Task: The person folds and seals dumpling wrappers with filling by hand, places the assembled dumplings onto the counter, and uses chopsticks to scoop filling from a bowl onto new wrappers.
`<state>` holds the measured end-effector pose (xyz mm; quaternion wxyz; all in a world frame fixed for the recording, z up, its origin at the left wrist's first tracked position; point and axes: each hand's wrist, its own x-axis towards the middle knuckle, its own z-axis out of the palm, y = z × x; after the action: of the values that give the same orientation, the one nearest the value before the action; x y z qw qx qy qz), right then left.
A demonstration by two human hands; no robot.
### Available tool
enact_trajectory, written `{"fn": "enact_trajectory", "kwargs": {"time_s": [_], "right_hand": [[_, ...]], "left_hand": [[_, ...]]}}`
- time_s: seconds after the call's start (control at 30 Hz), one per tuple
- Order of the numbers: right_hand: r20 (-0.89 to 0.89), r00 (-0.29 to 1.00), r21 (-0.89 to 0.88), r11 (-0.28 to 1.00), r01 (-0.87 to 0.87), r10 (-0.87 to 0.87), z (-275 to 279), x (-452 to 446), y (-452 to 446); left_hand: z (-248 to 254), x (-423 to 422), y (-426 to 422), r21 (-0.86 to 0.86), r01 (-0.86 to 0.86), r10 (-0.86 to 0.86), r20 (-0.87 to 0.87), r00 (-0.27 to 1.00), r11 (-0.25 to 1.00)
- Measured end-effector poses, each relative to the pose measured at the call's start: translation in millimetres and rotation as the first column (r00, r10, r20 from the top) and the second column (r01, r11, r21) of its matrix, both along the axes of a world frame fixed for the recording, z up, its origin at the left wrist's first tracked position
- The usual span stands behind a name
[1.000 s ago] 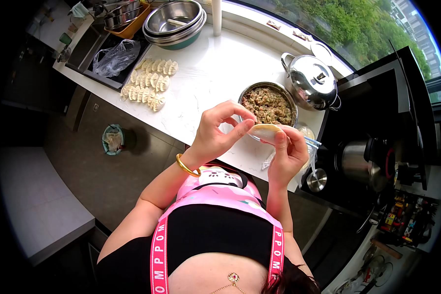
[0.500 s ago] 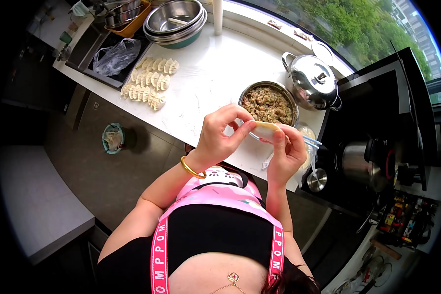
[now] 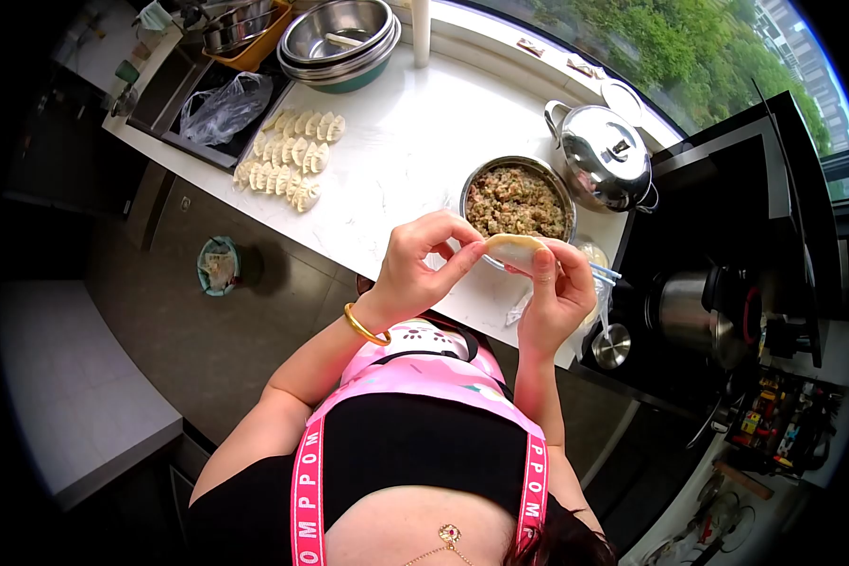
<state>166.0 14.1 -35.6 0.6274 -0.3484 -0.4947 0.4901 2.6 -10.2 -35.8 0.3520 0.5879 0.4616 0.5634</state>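
Note:
A folded pale dumpling is held up between my two hands, just in front of a metal bowl of minced filling. My left hand pinches its left end between thumb and forefinger. On the other end, my right hand is closed, with the thumb against the dough's near face. Light blue chopsticks stick out to the right, behind my right hand. Several pleated dumplings lie in rows on the white counter at the left.
A lidded steel pot stands behind the bowl. Stacked basins and a plastic bag by the sink are at the back left. On the right are the black stove and a small metal ladle. A bin stands on the floor.
My left thumb and forefinger have shifted down slightly to the dumpling's left end. My right hand has kept its hold with little movement.

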Motion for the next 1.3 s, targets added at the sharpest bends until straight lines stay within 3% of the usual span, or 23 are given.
{"fn": "enact_trajectory", "kwargs": {"time_s": [0.43, 0.67, 0.73, 0.77, 0.83, 0.9, 0.97, 1.1, 1.27, 1.3], "right_hand": [[0.012, 1.000, -0.013, 1.000, 0.012, -0.012, 0, -1, -3], [0.020, 0.999, -0.043, 0.999, -0.031, 0.032, 4, -3, -5], [0.006, 0.999, -0.052, 0.998, -0.041, 0.041, 6, -3, -5], [0.043, 0.996, -0.055, 0.996, -0.073, 0.075, 6, -3, -5], [0.075, 0.992, -0.057, 0.994, -0.097, 0.101, 8, -4, -3], [0.211, 0.975, 0.049, 0.996, -0.081, 0.069, 10, -8, -3], [0.255, 0.966, 0.070, 0.995, -0.064, 0.044, 14, -8, -4], [0.171, 0.985, 0.020, 0.999, -0.040, 0.036, 18, -8, -6], [0.142, 0.988, -0.009, 0.999, -0.054, 0.054, 13, -7, -6], [0.203, 0.979, 0.022, 0.999, -0.033, 0.027, 10, -6, -5]], "left_hand": [[5, 7, 0, -0.056, -0.037, 0.046, 0.168, 0.985, 0.998], [0, 2, 3, -0.075, 0.035, -0.026, 0.116, 0.993, 0.997], [1, 4, 6, -0.058, 0.028, -0.016, 0.207, 0.978, 0.998], [4, 4, 7, -0.057, 0.038, -0.026, 0.202, 0.979, 0.998], [13, 3, 9, -0.131, 0.226, -0.177, 0.306, 0.935, 0.965], [8, 4, 9, -0.138, 0.261, -0.214, 0.284, 0.935, 0.955], [3, 5, 9, -0.197, 0.220, -0.156, 0.293, 0.943, 0.956], [-3, 7, 8, -0.193, 0.163, -0.074, 0.400, 0.914, 0.968], [-2, 6, 7, -0.191, 0.145, -0.053, 0.418, 0.907, 0.971], [-2, 6, 6, -0.191, 0.158, -0.060, 0.440, 0.896, 0.969]]}}
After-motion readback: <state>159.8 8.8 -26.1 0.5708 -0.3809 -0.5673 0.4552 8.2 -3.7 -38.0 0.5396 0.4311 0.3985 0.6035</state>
